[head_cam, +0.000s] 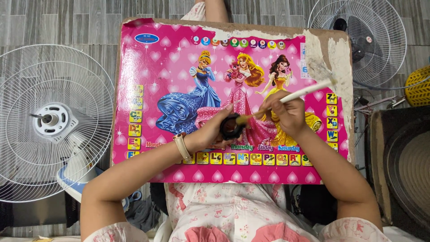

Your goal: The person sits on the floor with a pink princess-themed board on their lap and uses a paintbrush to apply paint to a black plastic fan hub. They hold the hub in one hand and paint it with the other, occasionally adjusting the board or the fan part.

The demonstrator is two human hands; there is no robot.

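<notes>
White fan grilles [53,121] and [358,40] flank a pink picture board [179,67], yellow basket [419,87] at right.

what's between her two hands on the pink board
In the head view, a small black round part, held in the left hand; the brush in the right hand touches it over the pink board.

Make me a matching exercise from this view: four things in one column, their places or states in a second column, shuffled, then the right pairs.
Things
1. small black round part
2. white-handled brush
3. pink picture board
4. white fan guard with hub

Places or states
A. lying flat on the floor, off the board's left edge
B. held in the right hand
C. resting across the person's lap, top edge torn
D. held in the left hand

Pairs: 1-D, 2-B, 3-C, 4-A
</notes>
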